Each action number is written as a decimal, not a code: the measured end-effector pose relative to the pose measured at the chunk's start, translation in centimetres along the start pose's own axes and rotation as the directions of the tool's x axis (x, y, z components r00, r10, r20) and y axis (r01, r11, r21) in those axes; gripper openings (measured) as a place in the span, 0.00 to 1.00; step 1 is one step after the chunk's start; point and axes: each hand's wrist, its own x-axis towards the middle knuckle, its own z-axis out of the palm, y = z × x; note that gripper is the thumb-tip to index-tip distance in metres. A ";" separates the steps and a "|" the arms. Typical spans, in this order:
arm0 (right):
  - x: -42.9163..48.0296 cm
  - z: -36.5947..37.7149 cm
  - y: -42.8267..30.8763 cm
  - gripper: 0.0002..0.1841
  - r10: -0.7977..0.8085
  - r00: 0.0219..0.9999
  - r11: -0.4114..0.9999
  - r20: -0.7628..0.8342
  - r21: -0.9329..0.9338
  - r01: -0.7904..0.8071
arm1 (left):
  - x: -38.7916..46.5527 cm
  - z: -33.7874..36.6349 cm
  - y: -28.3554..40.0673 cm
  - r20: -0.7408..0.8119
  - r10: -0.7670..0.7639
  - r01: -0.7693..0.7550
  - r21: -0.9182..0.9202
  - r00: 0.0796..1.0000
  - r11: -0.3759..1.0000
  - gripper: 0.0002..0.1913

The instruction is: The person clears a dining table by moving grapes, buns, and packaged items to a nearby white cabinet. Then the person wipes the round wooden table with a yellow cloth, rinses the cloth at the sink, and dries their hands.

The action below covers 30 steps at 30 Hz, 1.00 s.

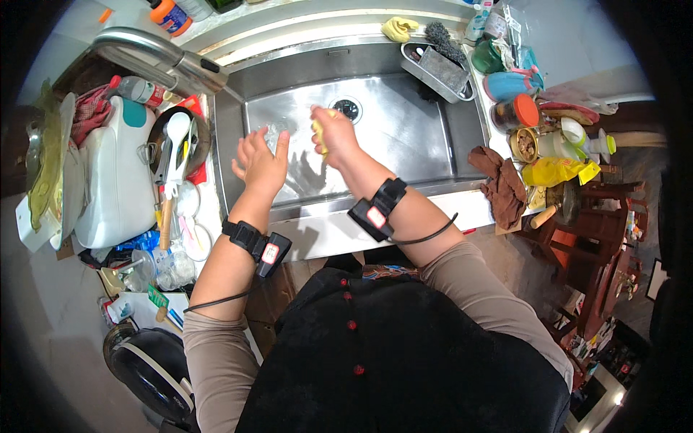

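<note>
Over the left part of a stainless steel sink (400, 146) I see both my hands. My left hand (262, 162) is raised with its fingers apart and holds nothing. Just right of it, my right hand (337, 135) is closed around a yellow cloth or sponge (319, 135), of which only a strip shows between the fingers. The drain (346, 108) lies in the sink floor just beyond my right hand. Left of the basin stands a metal faucet (189, 65), its head pointing towards the sink's back left corner.
A metal caddy (465, 89) hangs in the back right corner, near a yellow cloth (399, 28) and a dark scouring pad (444, 40). A brown cloth (501, 187) and jars crowd the right counter. Utensils in a pan (203, 135) and a white appliance (116, 178) stand left.
</note>
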 end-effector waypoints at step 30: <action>-1.8 -6.2 -4.3 0.10 -0.196 0.975 0.965 -0.105 0.159 0.211 | -3.0 -1.7 -3.3 0.210 0.013 0.023 -0.167 0.978 0.986 0.20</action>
